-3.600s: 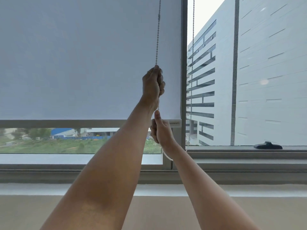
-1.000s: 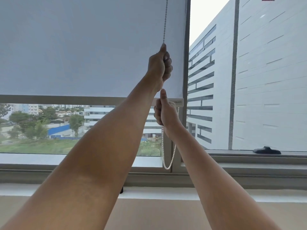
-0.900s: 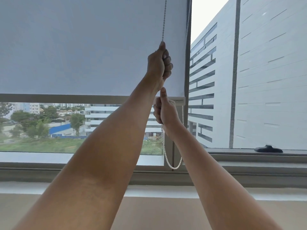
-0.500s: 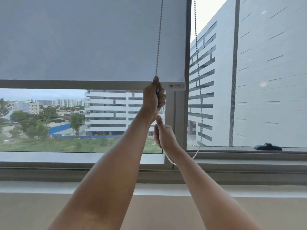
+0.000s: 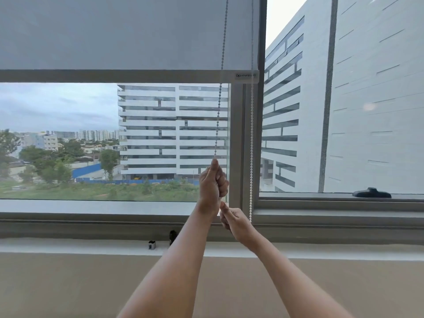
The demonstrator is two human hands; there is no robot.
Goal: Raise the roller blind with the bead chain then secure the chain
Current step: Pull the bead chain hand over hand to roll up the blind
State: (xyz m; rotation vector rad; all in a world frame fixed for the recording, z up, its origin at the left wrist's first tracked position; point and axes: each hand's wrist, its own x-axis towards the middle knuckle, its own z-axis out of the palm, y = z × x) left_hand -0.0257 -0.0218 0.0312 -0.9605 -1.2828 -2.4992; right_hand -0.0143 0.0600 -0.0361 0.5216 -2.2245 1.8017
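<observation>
The grey roller blind (image 5: 119, 31) covers the top of the left window pane, and its bottom bar (image 5: 110, 75) sits about a quarter of the way down the view. The bead chain (image 5: 219, 104) hangs taut from above into my left hand (image 5: 212, 182), which is fisted around it. Just below, my right hand (image 5: 235, 220) grips the same strand near the sill. The chain's other strand (image 5: 251, 145) hangs straight along the window post (image 5: 237, 143).
A grey sill (image 5: 91, 226) and a white ledge (image 5: 68, 247) run below the window, with two small dark fittings (image 5: 161, 241) on the ledge. A black window handle (image 5: 371, 193) sits on the right frame. A beige wall lies beneath.
Both hands have pulled the chain down from chest height to near the sill. The blind's bottom bar has risen, uncovering more of the window.
</observation>
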